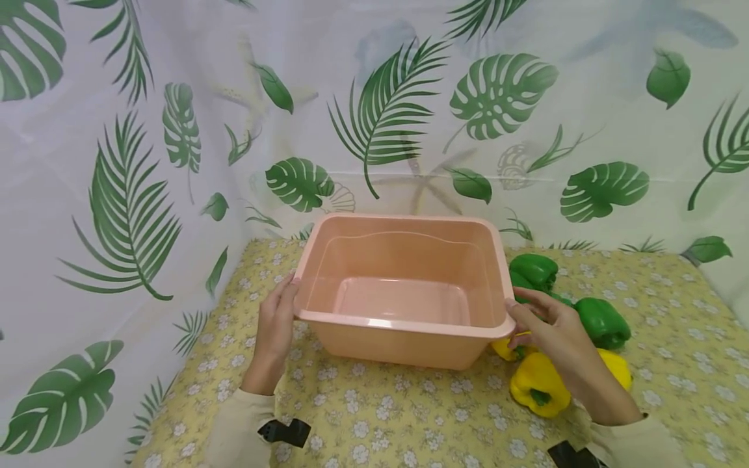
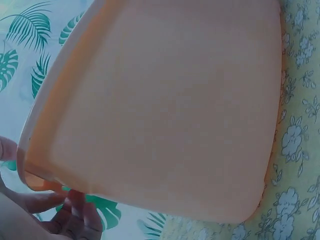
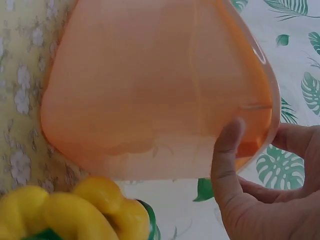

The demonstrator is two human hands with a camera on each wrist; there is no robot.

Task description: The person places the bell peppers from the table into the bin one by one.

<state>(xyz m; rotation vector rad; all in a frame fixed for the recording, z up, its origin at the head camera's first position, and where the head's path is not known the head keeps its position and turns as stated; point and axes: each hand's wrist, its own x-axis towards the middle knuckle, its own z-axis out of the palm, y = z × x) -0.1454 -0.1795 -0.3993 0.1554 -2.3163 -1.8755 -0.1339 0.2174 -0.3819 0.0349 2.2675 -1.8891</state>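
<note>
A peach-pink plastic basin [image 1: 404, 327], rectangular with rounded corners, stands on the flowered cloth with nothing inside it. My left hand [image 1: 275, 331] grips its rim at the left side, thumb on top. In the left wrist view, curled fingers [image 2: 75, 215] show below the rim, beside the basin's outer wall [image 2: 160, 115]. At the right side, my right hand [image 1: 552, 328] pinches the rim near the front corner. The right wrist view shows a finger [image 3: 227, 165] against the outer wall [image 3: 135, 100] and another at the rim.
Green bell peppers [image 1: 603, 323] and yellow bell peppers [image 1: 539, 385] lie right of the basin, around and under my right hand. A yellow flowered cloth [image 1: 363, 416] covers the table. White leaf-print curtains [image 1: 404, 182] hang behind and at the left.
</note>
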